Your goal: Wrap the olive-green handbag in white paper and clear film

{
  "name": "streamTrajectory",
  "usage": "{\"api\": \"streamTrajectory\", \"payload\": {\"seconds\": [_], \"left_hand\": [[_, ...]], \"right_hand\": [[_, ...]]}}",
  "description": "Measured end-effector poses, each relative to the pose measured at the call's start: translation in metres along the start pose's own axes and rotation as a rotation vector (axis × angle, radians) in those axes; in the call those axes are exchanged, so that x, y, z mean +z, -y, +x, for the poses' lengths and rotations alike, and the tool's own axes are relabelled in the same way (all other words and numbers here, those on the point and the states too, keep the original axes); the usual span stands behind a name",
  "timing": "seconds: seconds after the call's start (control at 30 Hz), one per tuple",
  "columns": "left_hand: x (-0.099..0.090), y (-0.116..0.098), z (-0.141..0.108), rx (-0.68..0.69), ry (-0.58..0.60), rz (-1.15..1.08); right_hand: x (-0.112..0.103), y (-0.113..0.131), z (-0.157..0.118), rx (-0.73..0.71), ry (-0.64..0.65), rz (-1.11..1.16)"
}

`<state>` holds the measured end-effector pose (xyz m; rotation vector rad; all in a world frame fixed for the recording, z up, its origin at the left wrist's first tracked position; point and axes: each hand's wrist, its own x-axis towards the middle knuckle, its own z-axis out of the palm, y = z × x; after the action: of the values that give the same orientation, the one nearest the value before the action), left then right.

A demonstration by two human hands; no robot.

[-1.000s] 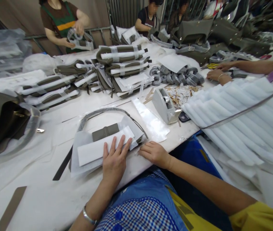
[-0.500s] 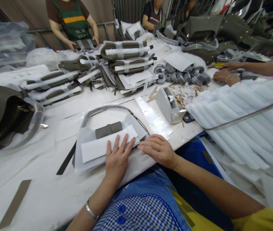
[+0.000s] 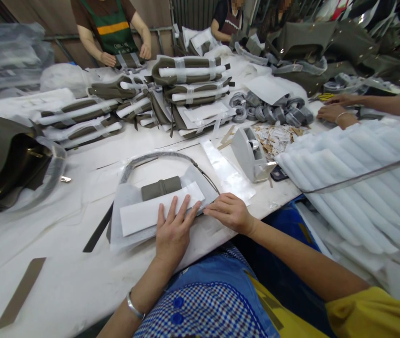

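My left hand [image 3: 173, 232] lies flat with its fingers spread, pressing on the right part of a white foam strip [image 3: 139, 218]. Under the strip is a translucent wrapping sheet [image 3: 117, 239] over a flat item, mostly covered, perhaps a bag. A plastic-wrapped strap [image 3: 157, 154] arches from it towards the far side, and a small olive leather-like piece [image 3: 161, 188] sits just beyond the strip. At the item's right corner, near the strap's end, my right hand [image 3: 231, 213] has its fingers closed in a pinch; what lies between the fingertips is hidden.
A grey tape dispenser [image 3: 249, 155] and a phone [image 3: 278, 173] stand to the right, near stacked foam sheets [image 3: 348, 178]. An olive handbag [image 3: 6, 164] is at left. Wrapped bags [image 3: 193, 77] are piled behind. Co-workers' hands [image 3: 337, 110] work at right and across the table.
My right hand's fingers have drawn together and curled more at the item's corner. My left hand stays on the foam strip. The whole view has shifted slightly.
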<state>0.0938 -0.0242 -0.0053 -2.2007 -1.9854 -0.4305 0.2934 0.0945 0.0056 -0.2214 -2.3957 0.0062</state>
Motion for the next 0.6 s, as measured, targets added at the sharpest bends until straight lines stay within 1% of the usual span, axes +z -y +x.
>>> {"api": "streamTrajectory", "payload": {"seconds": [0.13, 0.23, 0.43, 0.5, 0.6], "left_hand": [[-0.007, -0.005, 0.002, -0.027, 0.006, -0.060], [-0.009, -0.008, 0.004, -0.046, -0.051, -0.114], [0.004, -0.012, 0.009, -0.123, -0.246, -0.127], [0.009, -0.013, 0.009, -0.122, -0.280, -0.096], [0.012, -0.012, 0.008, -0.102, -0.297, -0.047]], "right_hand": [[-0.001, 0.000, -0.005, 0.010, 0.029, -0.004], [-0.001, 0.000, -0.008, 0.006, 0.032, -0.004], [0.004, 0.001, -0.008, 0.029, 0.013, -0.013], [0.002, 0.001, -0.010, 0.042, 0.024, 0.001], [-0.007, 0.005, -0.018, 0.050, 0.071, 0.061]]}}
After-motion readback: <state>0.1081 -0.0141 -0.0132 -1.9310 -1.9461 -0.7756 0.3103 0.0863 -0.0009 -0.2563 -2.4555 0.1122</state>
